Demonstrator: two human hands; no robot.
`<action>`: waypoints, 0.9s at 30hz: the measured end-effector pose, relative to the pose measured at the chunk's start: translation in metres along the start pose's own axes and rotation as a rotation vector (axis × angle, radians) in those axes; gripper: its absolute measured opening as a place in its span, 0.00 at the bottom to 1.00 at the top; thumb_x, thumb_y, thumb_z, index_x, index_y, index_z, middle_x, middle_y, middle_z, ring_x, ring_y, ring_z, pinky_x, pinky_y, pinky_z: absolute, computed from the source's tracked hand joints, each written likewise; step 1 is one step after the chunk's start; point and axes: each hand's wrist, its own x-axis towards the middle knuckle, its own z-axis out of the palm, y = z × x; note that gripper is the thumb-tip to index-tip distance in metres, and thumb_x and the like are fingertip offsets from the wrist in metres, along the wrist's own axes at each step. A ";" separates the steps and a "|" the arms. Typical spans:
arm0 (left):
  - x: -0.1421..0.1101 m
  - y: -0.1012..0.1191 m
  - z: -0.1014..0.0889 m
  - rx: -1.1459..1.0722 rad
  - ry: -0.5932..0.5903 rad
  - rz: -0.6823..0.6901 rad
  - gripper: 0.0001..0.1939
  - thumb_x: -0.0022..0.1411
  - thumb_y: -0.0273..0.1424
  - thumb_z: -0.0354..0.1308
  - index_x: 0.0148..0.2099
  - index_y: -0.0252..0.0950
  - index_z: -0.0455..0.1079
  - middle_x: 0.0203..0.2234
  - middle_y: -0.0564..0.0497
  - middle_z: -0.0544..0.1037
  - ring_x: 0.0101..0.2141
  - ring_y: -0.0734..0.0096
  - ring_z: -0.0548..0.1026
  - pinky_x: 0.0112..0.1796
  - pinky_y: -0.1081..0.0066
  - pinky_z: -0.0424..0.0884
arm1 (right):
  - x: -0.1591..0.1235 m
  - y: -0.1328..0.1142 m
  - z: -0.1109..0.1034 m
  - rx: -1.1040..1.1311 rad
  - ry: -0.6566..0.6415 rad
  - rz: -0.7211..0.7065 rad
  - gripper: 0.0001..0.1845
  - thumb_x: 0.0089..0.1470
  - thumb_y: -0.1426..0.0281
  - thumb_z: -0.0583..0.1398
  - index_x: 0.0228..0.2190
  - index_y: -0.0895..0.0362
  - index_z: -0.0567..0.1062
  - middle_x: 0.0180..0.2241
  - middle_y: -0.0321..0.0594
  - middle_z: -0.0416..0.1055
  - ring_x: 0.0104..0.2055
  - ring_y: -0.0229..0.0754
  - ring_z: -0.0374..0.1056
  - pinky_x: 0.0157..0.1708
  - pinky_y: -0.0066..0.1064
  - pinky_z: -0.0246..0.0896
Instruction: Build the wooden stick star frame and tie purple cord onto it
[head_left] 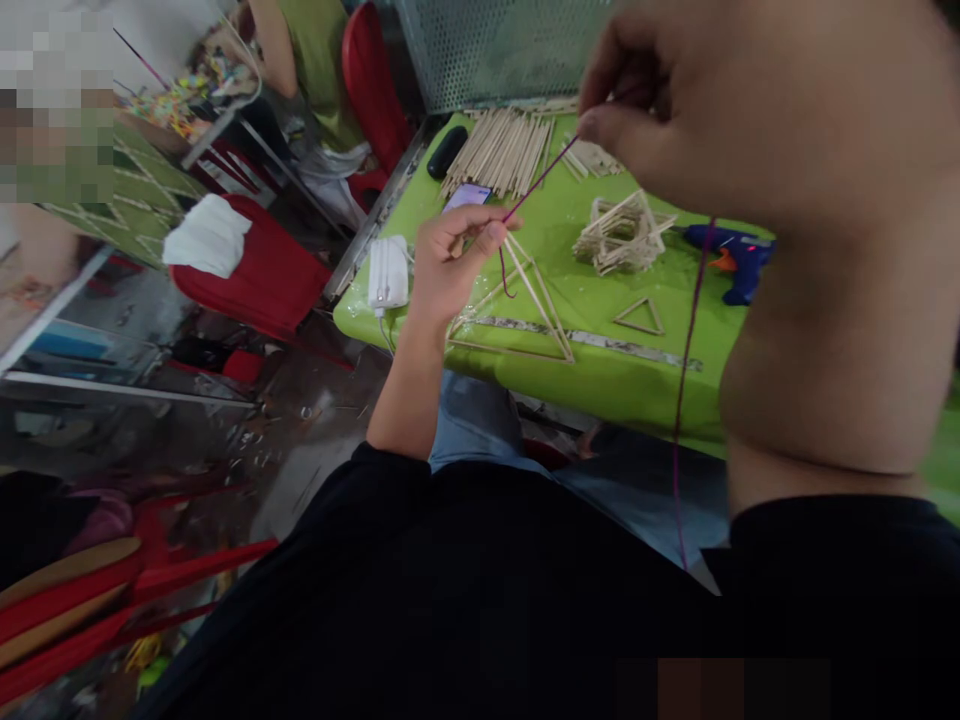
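My left hand (454, 262) pinches the top corner of a frame of thin wooden sticks (536, 290), together with a dark purple string (546, 174). A short loose end of that string curls down below my left fingers. Raised close to the camera, my right hand (675, 110) grips the string, which runs taut between both hands. More of the string hangs from the right hand down past my lap. The stick frame stands over the green table (480, 360) and looks like an open pyramid. Part of the right fingers is hidden behind the hand.
On the table lie a pile of wooden sticks (499, 150), a cluster of joined sticks (624, 235), a small stick triangle (640, 316), a blue glue gun (731, 260), a phone (466, 196), a dark case (447, 152) and a white power adapter (388, 273). Red chairs (247, 270) and other people are at left.
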 end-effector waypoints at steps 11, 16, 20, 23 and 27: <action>-0.006 0.005 0.007 0.024 0.057 0.015 0.26 0.75 0.65 0.63 0.51 0.50 0.87 0.44 0.50 0.90 0.45 0.59 0.89 0.48 0.55 0.86 | 0.001 -0.007 -0.011 -0.020 -0.018 0.038 0.23 0.77 0.62 0.58 0.59 0.60 0.86 0.57 0.57 0.81 0.70 0.77 0.74 0.70 0.63 0.67; -0.005 0.005 0.006 0.016 0.028 0.009 0.25 0.77 0.63 0.63 0.52 0.50 0.87 0.45 0.50 0.90 0.47 0.59 0.89 0.49 0.55 0.86 | 0.009 -0.011 -0.005 0.006 0.048 0.014 0.21 0.76 0.64 0.56 0.58 0.55 0.85 0.56 0.52 0.82 0.71 0.74 0.74 0.70 0.62 0.67; -0.003 -0.003 0.006 -0.046 0.015 0.001 0.25 0.75 0.64 0.65 0.52 0.51 0.86 0.45 0.53 0.91 0.45 0.64 0.87 0.48 0.53 0.84 | 0.015 -0.011 0.007 0.020 0.097 -0.051 0.17 0.77 0.66 0.57 0.57 0.54 0.83 0.57 0.54 0.81 0.68 0.71 0.76 0.64 0.59 0.72; -0.002 -0.006 0.007 -0.076 0.032 0.001 0.26 0.72 0.65 0.68 0.50 0.50 0.86 0.43 0.54 0.92 0.42 0.66 0.86 0.47 0.52 0.84 | 0.016 -0.013 0.013 0.088 0.137 -0.095 0.15 0.76 0.70 0.57 0.55 0.53 0.82 0.59 0.54 0.81 0.65 0.67 0.78 0.62 0.55 0.73; -0.004 -0.001 0.009 -0.064 0.047 -0.047 0.26 0.73 0.64 0.68 0.50 0.48 0.85 0.44 0.50 0.92 0.44 0.61 0.88 0.48 0.53 0.85 | 0.015 -0.021 0.021 0.224 0.214 -0.086 0.12 0.71 0.74 0.59 0.51 0.52 0.80 0.54 0.50 0.83 0.58 0.61 0.80 0.59 0.50 0.74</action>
